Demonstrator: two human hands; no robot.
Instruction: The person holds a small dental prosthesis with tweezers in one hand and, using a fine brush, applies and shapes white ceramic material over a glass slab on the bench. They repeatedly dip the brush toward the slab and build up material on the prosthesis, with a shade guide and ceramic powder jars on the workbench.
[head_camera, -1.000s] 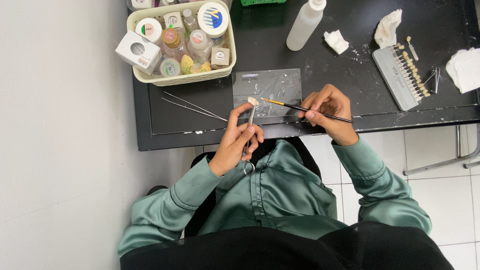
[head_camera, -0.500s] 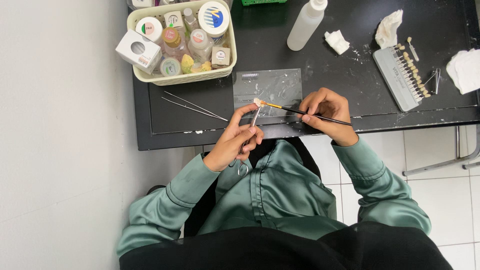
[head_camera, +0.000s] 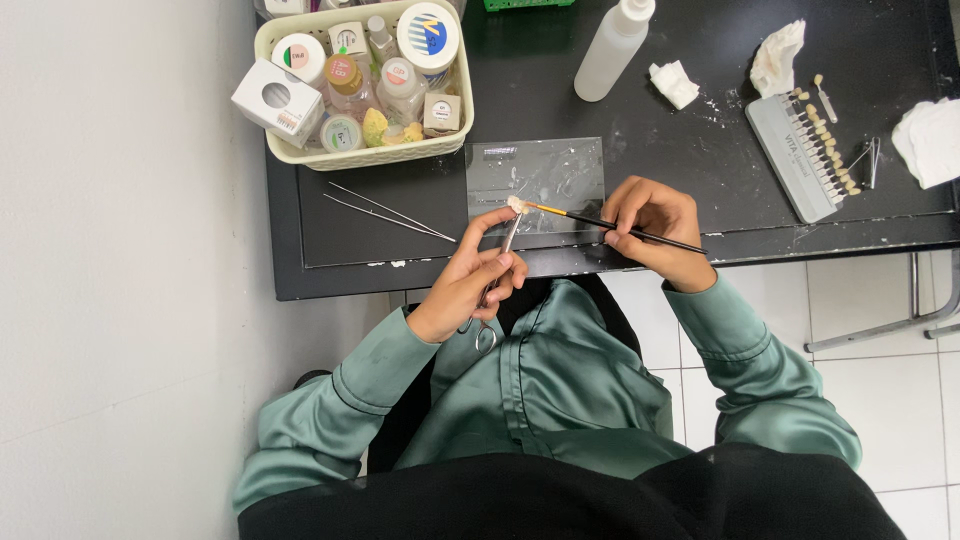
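My left hand (head_camera: 470, 280) grips a metal clamp with ring handles (head_camera: 497, 280), whose tip holds a small whitish piece (head_camera: 515, 204) above the near edge of a clear glass slab (head_camera: 570, 160). My right hand (head_camera: 650, 225) holds a thin dark brush (head_camera: 600, 221) like a pen. The brush's yellowish tip touches the whitish piece. Both hands hover over the front of a black table (head_camera: 700, 150). Green satin sleeves cover both forearms.
A cream basket (head_camera: 300, 158) of jars and small boxes sits at the back left. Long thin tweezers (head_camera: 390, 212) lie left of the slab. A white squeeze bottle (head_camera: 615, 50), tissue wads (head_camera: 675, 83), a tooth shade guide (head_camera: 810, 150) and a white cloth (head_camera: 930, 140) lie to the right.
The clamp tip and the brush tip stay together and shift only slightly over the slab's edge. My hands keep nearly the same place.
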